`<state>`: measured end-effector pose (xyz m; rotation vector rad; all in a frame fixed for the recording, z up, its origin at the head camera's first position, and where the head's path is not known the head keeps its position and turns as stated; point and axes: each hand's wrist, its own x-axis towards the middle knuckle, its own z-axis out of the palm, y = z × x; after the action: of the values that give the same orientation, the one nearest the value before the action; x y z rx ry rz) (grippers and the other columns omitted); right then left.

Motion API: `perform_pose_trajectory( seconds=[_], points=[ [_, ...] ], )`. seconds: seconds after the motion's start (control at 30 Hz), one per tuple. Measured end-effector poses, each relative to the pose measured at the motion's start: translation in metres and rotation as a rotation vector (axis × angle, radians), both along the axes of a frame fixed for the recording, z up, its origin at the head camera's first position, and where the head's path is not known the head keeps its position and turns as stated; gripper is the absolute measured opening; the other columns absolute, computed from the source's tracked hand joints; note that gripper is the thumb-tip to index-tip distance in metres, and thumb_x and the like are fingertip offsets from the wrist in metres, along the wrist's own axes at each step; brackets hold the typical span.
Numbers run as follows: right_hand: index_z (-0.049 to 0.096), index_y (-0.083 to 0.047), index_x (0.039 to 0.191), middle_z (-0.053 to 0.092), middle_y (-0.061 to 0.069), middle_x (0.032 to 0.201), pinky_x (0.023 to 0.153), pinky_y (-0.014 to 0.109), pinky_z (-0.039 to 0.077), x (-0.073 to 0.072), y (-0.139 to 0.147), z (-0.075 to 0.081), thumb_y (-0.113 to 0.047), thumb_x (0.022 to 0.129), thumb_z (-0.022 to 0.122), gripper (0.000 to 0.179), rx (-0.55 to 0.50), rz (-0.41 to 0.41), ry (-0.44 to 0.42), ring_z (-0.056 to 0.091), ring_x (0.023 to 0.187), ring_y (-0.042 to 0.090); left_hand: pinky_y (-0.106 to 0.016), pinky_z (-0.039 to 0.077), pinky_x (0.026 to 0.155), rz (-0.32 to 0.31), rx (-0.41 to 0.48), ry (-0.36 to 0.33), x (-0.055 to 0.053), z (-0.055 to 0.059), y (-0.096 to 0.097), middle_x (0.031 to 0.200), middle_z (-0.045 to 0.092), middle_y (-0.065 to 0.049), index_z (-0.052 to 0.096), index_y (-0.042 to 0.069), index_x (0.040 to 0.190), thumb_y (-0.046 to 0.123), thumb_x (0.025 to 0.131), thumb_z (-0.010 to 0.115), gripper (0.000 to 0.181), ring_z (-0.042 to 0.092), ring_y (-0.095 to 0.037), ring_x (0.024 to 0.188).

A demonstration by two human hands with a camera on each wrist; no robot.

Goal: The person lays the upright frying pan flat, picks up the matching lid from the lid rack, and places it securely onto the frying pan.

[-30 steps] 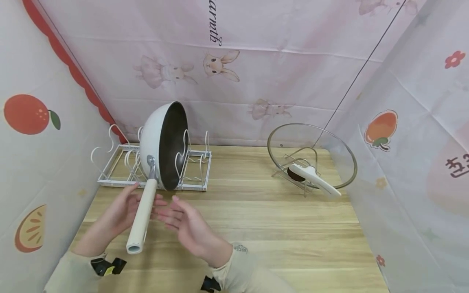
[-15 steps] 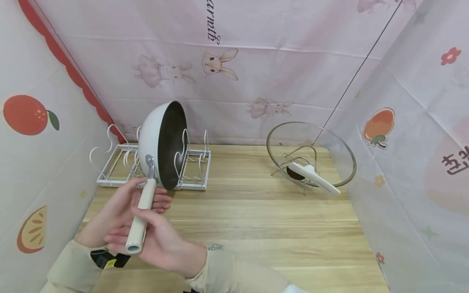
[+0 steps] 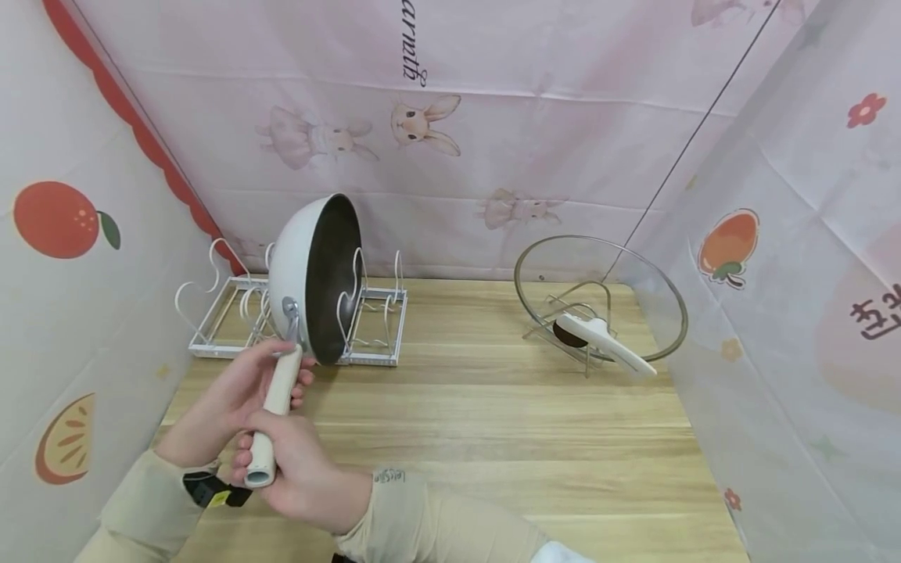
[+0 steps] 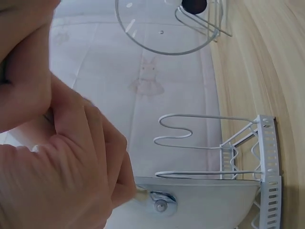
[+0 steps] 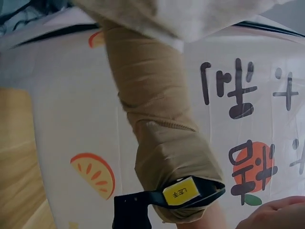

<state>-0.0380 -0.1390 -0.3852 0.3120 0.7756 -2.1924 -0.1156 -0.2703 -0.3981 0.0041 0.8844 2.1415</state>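
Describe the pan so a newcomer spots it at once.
In the head view, look at the left rear of the wooden tabletop, where a white wire rack stands. The pan sits on edge in it, with the left hand and right hand gripping its cream handle. Unlike the see-through glass lid at the right, it is a deep, opaque bowl, white outside and dark inside.

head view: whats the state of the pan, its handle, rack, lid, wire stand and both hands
Pan: on edge in the rack, dark inside facing right in the view
Handle: sloping toward the person, gripped
Rack: standing on the table, holding the pan
Lid: tilted, propped on the wire stand
Wire stand: upright, supporting the lid
Left hand: gripping the handle's pan end
Right hand: gripping its free end
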Motion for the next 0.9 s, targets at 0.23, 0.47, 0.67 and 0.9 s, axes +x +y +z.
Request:
perform_pose_trajectory(
  seconds=[0.23,0.47,0.67,0.9],
  points=[
    [0.042,-0.011,0.101,0.040,-0.002,0.062,0.048,0.016,0.029,0.001,0.002,0.000,0.005,0.085,0.051,0.023,-0.034,0.005,0.071,0.033,0.049,0.005,-0.021,0.053,0.055,0.132,-0.352,0.044,0.004,0.004,0.016,0.067,0.056,0.003,0.054,0.011,0.084,0.024,0.107,0.032,0.035,0.057,-0.008,0.055],
    [0.038,-0.015,0.114,0.041,0.001,0.064,0.045,0.016,0.024,0.002,0.003,0.000,0.008,0.082,0.046,0.041,-0.023,-0.001,0.095,0.032,0.049,0.006,-0.019,0.047,0.047,0.212,-0.712,0.106,0.005,0.005,0.027,0.057,0.049,0.007,0.050,0.013,0.070,0.015,0.097,0.051,0.027,0.049,-0.004,0.048],
    [0.041,-0.012,0.108,0.038,0.001,0.059,0.045,0.018,0.022,0.004,0.003,-0.001,0.010,0.078,0.044,0.038,0.027,0.000,0.091,0.030,0.048,0.007,-0.020,0.047,0.046,0.235,-0.755,0.151,0.008,0.004,0.029,0.056,0.049,0.004,0.050,0.011,0.070,0.004,0.091,0.049,0.022,0.049,-0.006,0.047],
    [0.041,-0.013,0.103,0.038,0.000,0.059,0.046,0.019,0.021,0.005,0.008,0.002,0.009,0.078,0.044,0.034,0.014,0.042,0.104,0.029,0.048,0.008,-0.021,0.048,0.045,0.261,-0.771,0.217,0.012,0.010,0.034,0.054,0.049,0.002,0.049,0.011,0.066,0.003,0.089,0.048,0.024,0.050,-0.007,0.046]
  ],
)
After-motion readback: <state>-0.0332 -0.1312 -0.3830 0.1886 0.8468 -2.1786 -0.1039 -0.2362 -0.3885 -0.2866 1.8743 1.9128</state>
